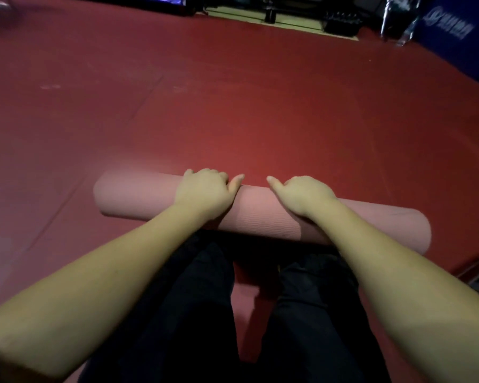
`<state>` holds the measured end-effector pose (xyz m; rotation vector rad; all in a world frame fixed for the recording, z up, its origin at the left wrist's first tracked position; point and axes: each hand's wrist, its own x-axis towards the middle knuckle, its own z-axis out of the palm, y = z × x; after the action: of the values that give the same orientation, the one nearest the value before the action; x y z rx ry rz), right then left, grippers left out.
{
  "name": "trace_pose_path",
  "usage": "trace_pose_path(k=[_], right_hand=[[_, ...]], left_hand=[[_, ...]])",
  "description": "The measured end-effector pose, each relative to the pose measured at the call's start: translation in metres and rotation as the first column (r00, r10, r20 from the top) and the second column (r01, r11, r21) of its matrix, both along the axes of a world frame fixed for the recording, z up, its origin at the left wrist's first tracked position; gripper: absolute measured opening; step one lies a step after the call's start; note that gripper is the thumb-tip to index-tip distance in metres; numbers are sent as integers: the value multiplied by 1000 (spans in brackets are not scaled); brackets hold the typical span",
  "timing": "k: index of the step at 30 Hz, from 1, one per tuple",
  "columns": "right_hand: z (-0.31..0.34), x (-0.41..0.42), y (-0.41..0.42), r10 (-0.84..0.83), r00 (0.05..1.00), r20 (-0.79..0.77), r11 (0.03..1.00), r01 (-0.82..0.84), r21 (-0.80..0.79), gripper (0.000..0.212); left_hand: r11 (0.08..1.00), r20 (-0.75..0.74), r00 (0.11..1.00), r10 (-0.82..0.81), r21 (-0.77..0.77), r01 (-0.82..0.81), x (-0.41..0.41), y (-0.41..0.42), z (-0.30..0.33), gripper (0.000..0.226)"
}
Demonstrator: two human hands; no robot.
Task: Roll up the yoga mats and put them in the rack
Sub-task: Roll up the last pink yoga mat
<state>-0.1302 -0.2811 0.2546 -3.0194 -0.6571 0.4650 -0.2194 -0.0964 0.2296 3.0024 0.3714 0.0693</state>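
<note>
hands gripping mat (crosswise, left-right)

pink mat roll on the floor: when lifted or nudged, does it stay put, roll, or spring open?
The pink mat roll is a long cylinder lying on the smooth red floor, so a nudge would probably roll it. Both the left hand and right hand grip over its top, which suggests it may loosen if released. It looks like foam: likely light, maybe sagging when lifted at one end.

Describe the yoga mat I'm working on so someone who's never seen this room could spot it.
Start from the dark red floor that fills the room. Just ahead of the kneeling person's dark trousers lies the rolled mat, a pale pink ribbed cylinder. The left hand and right hand press on its top.
</note>
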Motion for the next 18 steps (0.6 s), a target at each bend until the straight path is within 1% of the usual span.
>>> trace_pose_path(k=[2, 5, 7, 8, 9, 10, 11, 12, 13, 15, 18], right_hand=[[17, 2, -3, 49, 995, -90, 999, -51, -20, 85], [25, -2, -12, 88, 951, -298, 991, -114, -71, 83], [11, -7, -18, 47, 920, -390, 993, -85, -83, 87], [2, -9, -19, 24, 914, -405, 995, -59, -75, 89], [-7, -9, -21, 26, 927, -373, 998, -47, -47, 88], [-14, -9, -21, 50, 957, -285, 999, -48, 13, 84], [-18, -8, -21, 68, 986, -152, 994, -55, 90, 76], [-17, -9, -21, 72, 997, -17, 985, -68, 161, 67], [-15, -13, -22, 68, 994, 86, 972, -85, 218, 62], [-12, -24, -27, 51, 982, 180, 959, -99, 266, 60], [-16, -45, -36, 73, 970, 233, 966, -127, 226, 72]], left_hand=[[999, -51, 999, 8, -35, -9, 0, 0, 13, 64], [992, -228, 973, 30, -109, -56, -2, -4, 20, 70], [982, -355, 935, 2, -176, -68, -5, -8, 12, 67], [979, -392, 920, 0, -190, -81, -6, -9, 7, 68], [975, -422, 907, 10, -197, -102, -5, -9, 4, 69], [969, -434, 901, 15, -215, -119, -2, -9, 4, 69], [966, -445, 895, 18, -224, -130, 2, -7, 4, 67], [967, -463, 886, 15, -220, -131, 7, -6, 5, 66], [969, -483, 875, 10, -210, -127, 12, -4, 6, 65], [969, -514, 858, 3, -210, -129, 21, 1, 6, 64], [970, -593, 805, 21, -182, -159, 39, 14, 2, 66]])
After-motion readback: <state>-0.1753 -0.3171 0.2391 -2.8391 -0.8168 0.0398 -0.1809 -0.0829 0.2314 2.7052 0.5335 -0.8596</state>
